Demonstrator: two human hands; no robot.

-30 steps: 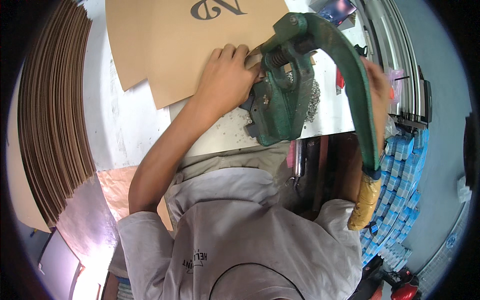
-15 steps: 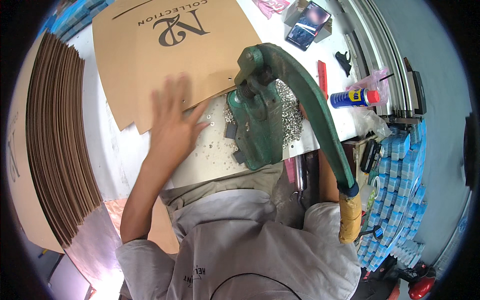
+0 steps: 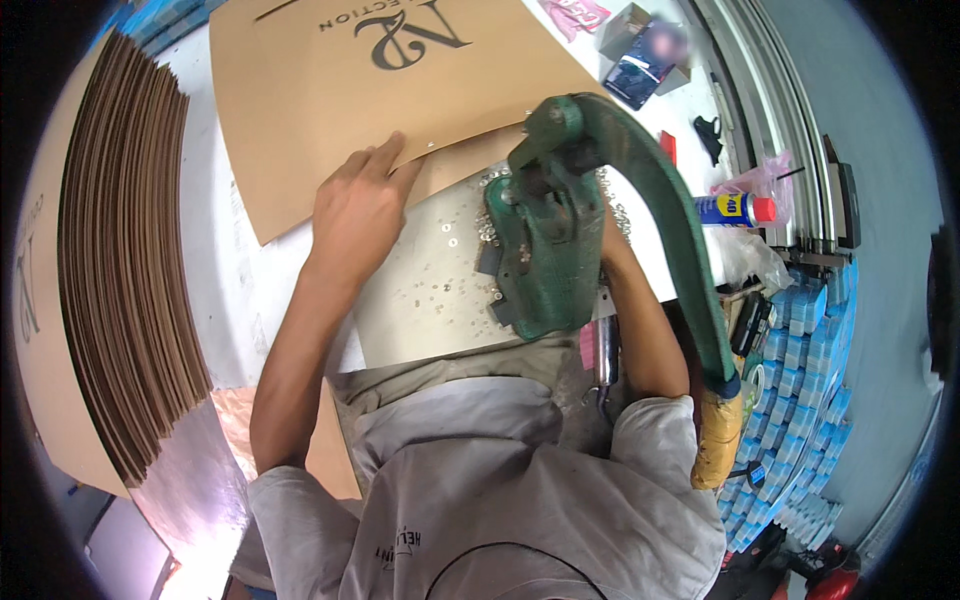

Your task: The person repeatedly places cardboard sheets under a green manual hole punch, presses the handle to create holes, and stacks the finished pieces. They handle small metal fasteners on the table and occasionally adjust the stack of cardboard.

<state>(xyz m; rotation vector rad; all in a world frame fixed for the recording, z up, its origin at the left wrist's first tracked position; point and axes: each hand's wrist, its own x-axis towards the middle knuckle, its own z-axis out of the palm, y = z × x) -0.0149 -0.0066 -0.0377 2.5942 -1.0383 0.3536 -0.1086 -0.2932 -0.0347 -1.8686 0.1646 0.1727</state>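
Observation:
A flat brown paper bag (image 3: 300, 130) with dark printing lies in front of me, its near edge parted to show a second layer beneath. My left hand (image 3: 365, 210) is closed on that near edge, fingers on top and thumb by the opening. A small metal eyelet (image 3: 431, 145) shows near the edge. Right of it stands a green hand press (image 3: 550, 250), its long lever curving toward me to a tape-wrapped handle (image 3: 718, 440). Beyond the press body, my right hand (image 3: 611, 232) reaches among loose metal eyelets (image 3: 620, 212); its fingers are hidden.
A tall stack of brown bags (image 3: 130, 270) stands at left. Small eyelets and bits lie scattered on the pale plate (image 3: 400, 310). At right are a blue spray can (image 3: 725, 210), a phone (image 3: 640, 75), a plastic bag (image 3: 750, 255) and stacked blue packs (image 3: 800, 370).
My left hand has come down from a blurred reach onto the bag's edge, which now gapes. My right forearm shows more, reaching behind the press. The whole view has shifted slightly.

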